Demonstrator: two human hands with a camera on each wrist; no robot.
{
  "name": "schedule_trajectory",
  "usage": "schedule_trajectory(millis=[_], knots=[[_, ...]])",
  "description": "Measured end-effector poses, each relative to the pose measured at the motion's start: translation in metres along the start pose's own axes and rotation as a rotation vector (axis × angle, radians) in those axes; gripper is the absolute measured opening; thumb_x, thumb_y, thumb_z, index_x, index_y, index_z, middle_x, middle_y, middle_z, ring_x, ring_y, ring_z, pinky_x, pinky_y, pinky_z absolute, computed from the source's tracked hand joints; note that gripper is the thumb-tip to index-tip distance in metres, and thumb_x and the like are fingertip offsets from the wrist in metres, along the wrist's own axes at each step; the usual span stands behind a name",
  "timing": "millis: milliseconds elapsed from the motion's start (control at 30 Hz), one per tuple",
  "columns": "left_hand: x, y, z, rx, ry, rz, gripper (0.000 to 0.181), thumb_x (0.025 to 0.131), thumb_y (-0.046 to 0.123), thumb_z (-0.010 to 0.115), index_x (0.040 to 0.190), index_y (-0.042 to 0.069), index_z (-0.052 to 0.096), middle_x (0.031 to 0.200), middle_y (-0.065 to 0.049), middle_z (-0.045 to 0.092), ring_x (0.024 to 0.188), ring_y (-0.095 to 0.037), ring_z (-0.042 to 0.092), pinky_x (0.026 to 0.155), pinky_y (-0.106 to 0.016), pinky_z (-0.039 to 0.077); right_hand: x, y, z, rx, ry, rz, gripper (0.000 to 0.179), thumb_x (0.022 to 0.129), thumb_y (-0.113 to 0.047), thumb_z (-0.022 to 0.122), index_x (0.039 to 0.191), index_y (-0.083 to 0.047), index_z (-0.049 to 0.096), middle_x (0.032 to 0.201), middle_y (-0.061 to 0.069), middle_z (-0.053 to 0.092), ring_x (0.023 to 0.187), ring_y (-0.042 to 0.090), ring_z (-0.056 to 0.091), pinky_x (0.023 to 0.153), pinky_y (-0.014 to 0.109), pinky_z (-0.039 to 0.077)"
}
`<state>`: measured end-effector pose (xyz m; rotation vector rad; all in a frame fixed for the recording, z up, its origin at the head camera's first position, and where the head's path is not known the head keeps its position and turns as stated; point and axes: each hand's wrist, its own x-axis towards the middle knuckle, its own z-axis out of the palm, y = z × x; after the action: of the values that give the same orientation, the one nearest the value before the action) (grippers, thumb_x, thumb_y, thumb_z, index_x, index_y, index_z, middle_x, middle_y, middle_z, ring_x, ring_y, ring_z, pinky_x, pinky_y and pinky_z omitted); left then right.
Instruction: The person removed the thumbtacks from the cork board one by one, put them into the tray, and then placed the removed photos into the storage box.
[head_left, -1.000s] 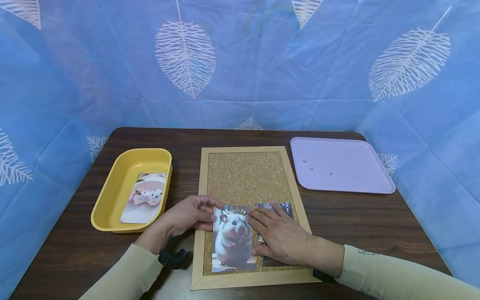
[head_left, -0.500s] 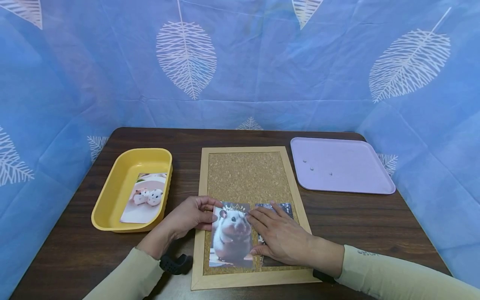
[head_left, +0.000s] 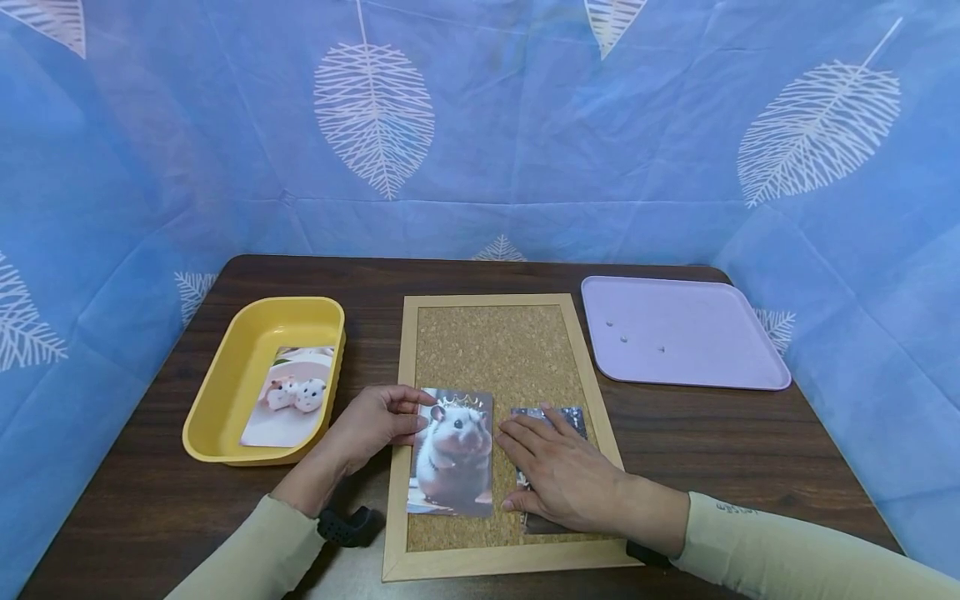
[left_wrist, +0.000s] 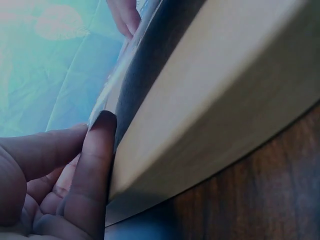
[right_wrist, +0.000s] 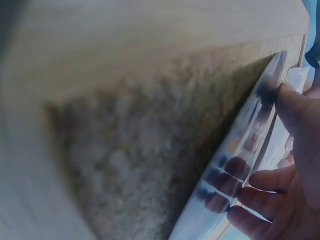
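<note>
My left hand (head_left: 375, 425) pinches the upper left edge of a photo card (head_left: 453, 467) of a white hamster wearing a crown. That card lies over the lower left of a wood-framed corkboard (head_left: 495, 350). In the left wrist view the thumb and a fingertip (left_wrist: 102, 122) meet at the card's edge, beside the board's frame (left_wrist: 200, 85). My right hand (head_left: 566, 475) rests with fingers spread on a second, dark photo card (head_left: 573, 417) at the board's lower right, hiding most of it. The right wrist view shows its fingertips touching this glossy card (right_wrist: 235, 165), which reflects them.
To the left stands a yellow basin (head_left: 217, 375) with another photo card (head_left: 296, 400) of white round figures inside. A pale purple tray (head_left: 705, 333) with several tiny pins (head_left: 623, 337) lies at the back right. A blue leaf-patterned cloth (head_left: 540, 125) hangs behind the dark wooden table (head_left: 360, 342).
My left hand has slid the hamster photo card up and to the left, opening a gap between it and my right hand. The right hand has stayed on the dark card.
</note>
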<state>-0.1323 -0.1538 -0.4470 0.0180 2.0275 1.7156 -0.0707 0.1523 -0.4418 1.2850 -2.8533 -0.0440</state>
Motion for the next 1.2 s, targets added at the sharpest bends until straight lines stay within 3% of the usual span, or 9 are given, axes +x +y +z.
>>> schedule_trajectory(millis=[267,533,933,1200], knots=[[0.000,0.000,-0.003,-0.015,-0.039,0.024,0.041,0.098,-0.006,0.069,0.137,0.004,0.066,0.122,-0.017,0.062,0.090,-0.018,0.069,0.076,-0.031,0.065,0.000,-0.001,-0.001,0.009,-0.006,0.006,0.078,0.105,-0.065,0.047,0.154,-0.004,0.051,0.160,0.015,0.051,0.151,0.035,0.044,0.123,0.064,0.034],[-0.001,0.002,-0.008,-0.028,-0.140,0.063,0.056,0.096,-0.007,0.071,0.148,0.007,0.057,0.130,-0.020,0.056,0.098,-0.021,0.070,0.080,-0.034,0.066,-0.001,-0.002,-0.002,0.008,-0.018,0.010,0.077,0.106,-0.064,0.046,0.155,-0.004,0.051,0.161,0.016,0.050,0.151,0.035,0.044,0.123,0.064,0.033],[0.003,0.001,-0.010,-0.084,-0.097,0.100,0.059,0.094,-0.006,0.073,0.148,0.009,0.056,0.131,-0.017,0.051,0.095,-0.019,0.069,0.076,-0.032,0.064,-0.007,0.001,-0.002,-0.002,0.013,0.010,0.077,0.105,-0.064,0.049,0.155,-0.005,0.051,0.159,0.014,0.052,0.149,0.034,0.046,0.122,0.062,0.036],[0.003,0.003,-0.012,-0.111,-0.108,0.120,0.058,0.096,-0.007,0.070,0.150,0.008,0.054,0.130,-0.017,0.049,0.095,-0.020,0.072,0.074,-0.033,0.066,-0.017,0.005,-0.003,0.009,0.039,0.027,0.074,0.105,-0.063,0.051,0.152,-0.006,0.055,0.156,0.013,0.055,0.145,0.034,0.050,0.117,0.063,0.042]])
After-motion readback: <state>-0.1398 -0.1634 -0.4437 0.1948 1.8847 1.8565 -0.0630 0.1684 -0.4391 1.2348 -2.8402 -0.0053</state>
